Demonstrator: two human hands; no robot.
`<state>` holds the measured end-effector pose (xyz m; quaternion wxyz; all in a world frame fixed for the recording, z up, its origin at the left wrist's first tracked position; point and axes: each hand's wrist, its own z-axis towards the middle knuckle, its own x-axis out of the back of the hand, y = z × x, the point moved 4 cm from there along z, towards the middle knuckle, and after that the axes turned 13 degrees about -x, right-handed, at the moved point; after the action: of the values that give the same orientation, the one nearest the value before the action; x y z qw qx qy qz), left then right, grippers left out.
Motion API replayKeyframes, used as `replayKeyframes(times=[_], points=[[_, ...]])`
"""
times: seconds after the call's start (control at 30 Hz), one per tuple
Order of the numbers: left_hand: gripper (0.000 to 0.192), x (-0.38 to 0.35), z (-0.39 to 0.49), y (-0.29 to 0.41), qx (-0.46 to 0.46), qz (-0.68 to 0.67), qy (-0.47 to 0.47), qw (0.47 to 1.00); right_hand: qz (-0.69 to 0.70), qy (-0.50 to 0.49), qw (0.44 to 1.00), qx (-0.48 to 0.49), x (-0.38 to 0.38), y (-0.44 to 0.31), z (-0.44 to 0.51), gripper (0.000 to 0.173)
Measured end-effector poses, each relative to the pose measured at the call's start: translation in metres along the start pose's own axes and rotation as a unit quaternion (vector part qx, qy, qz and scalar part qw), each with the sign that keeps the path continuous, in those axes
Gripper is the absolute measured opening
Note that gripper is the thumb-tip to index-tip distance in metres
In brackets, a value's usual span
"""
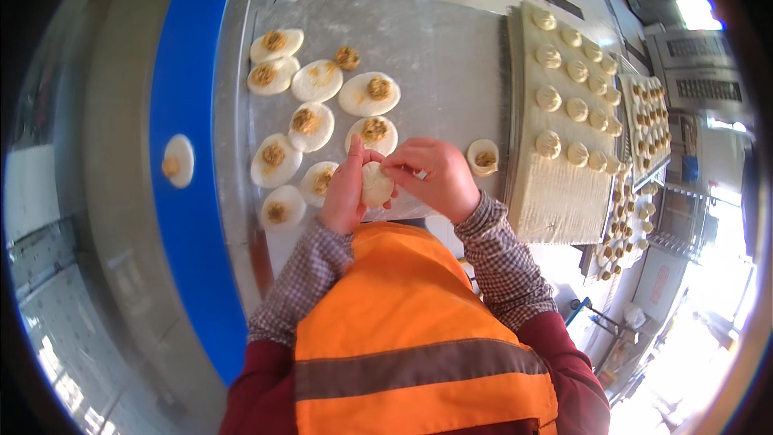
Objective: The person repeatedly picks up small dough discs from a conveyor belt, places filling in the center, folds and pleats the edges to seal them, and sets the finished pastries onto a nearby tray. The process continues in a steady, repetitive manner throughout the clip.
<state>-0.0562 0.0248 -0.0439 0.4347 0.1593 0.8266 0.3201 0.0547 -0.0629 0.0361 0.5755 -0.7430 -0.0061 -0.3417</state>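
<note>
In my left hand [347, 187] rests a round filled bun [377, 186], its dough gathered into pleats on top. The thumb and fingers of my right hand [432, 170] pinch the dough at the bun's upper edge. Just beyond my hands lies a flat dough round [385, 144] topped with a clump of brown filling [374, 129]. Several more dough rounds with filling spread to the left, among them one [273, 160] and another [282, 208]. A partly folded dough piece [483, 157] with filling showing sits to the right of my right hand.
A cloth-covered tray [561, 193] on the right bears rows of pleated buns [548, 98]. Farther right stand more loaded trays [647, 115]. A blue conveyor belt [187, 96] runs along the left, carrying a dough round [179, 161]. A loose filling clump [347, 58] lies on the metal table [447, 66].
</note>
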Motion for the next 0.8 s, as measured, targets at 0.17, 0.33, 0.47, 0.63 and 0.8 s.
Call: replayKeyframes(times=[0.17, 0.33, 0.47, 0.63, 0.8], points=[[0.06, -0.045, 0.002, -0.007, 0.025, 0.002, -0.034, 0.999, -0.111, 0.1, 0.979, 0.138, 0.035, -0.014, -0.041, 0.019], [0.063, -0.079, 0.009, -0.03, 0.061, 0.025, -0.057, 0.996, -0.178, 0.161, 0.957, 0.164, 0.056, 0.005, -0.08, 0.024], [0.063, -0.116, 0.016, -0.058, 0.103, 0.041, -0.113, 0.987, -0.085, 0.227, 0.967, 0.083, 0.088, 0.03, -0.118, 0.037], [0.067, -0.176, 0.021, -0.108, 0.116, 0.076, -0.127, 0.982, 0.142, 0.204, 0.958, -0.147, 0.116, 0.067, -0.167, 0.063], [0.076, -0.214, 0.029, -0.156, 0.091, 0.16, -0.181, 0.966, 0.146, 0.307, 0.917, -0.207, 0.155, 0.117, -0.214, 0.049]])
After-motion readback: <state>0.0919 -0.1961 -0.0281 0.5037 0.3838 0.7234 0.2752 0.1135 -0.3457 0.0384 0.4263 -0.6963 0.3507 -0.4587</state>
